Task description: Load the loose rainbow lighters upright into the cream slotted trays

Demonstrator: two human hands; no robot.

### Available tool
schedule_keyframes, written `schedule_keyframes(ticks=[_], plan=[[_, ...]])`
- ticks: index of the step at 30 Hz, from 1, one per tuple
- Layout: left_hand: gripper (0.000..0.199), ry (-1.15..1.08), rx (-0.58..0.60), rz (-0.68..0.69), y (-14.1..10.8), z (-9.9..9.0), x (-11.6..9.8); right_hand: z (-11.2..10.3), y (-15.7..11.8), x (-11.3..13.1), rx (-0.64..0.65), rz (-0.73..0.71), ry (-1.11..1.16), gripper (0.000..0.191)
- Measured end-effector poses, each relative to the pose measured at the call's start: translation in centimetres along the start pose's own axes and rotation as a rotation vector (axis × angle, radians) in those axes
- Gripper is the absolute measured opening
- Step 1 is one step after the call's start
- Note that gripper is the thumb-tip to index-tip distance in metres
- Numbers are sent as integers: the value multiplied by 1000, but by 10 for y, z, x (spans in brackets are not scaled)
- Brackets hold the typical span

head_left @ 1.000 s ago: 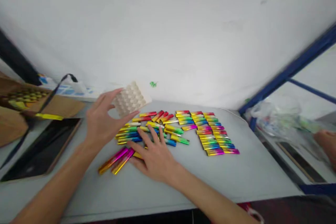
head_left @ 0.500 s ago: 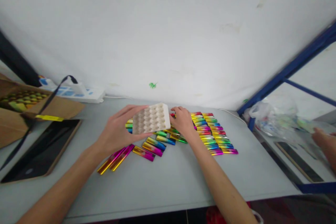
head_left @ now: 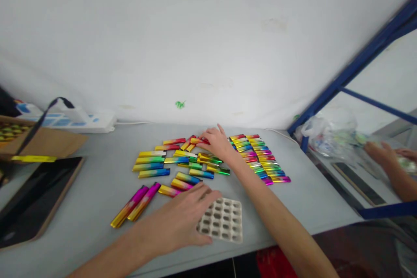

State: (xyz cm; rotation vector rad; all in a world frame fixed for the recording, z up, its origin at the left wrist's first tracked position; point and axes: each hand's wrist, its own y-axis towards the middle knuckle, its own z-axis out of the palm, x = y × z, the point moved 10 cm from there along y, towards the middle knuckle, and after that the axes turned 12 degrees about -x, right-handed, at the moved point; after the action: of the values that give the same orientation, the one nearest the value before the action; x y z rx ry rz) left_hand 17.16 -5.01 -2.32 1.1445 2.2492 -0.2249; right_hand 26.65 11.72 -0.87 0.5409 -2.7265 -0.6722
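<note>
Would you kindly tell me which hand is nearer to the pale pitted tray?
Left: the left hand grips the tray at its left side; the right hand is farther off, among the shiny tubes.

One tray [head_left: 223, 220], one power strip [head_left: 98, 123], dozens of shiny sticks [head_left: 154, 173].

One camera, worn on the person's head, looks forward and down, from above the near side of the surface [head_left: 293, 213]. The wall [head_left: 208, 43] fills the view towards twelve o'clock. The left hand [head_left: 182, 210] and right hand [head_left: 219, 144] appear close, below centre and near centre, their forearms entering from seven and five o'clock. The view is wide.
</note>
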Motion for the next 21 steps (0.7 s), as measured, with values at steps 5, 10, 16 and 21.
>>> schedule_keyframes(ticks=[5, 10, 16, 21], plan=[[68, 2, -64, -79, 10, 7, 16, -42, -3, -18, -241, 50, 358, 33], [60, 61, -127, -109, 25, 0, 31, -66, -28, -57, -380, 279, 660, 37], [55, 143, -189, -123, 51, -16, 40, -73, -54, -77, -471, 436, 814, 38], [57, 160, -225, -121, 66, -22, 42, -80, -62, -80, -608, 582, 1028, 38]])
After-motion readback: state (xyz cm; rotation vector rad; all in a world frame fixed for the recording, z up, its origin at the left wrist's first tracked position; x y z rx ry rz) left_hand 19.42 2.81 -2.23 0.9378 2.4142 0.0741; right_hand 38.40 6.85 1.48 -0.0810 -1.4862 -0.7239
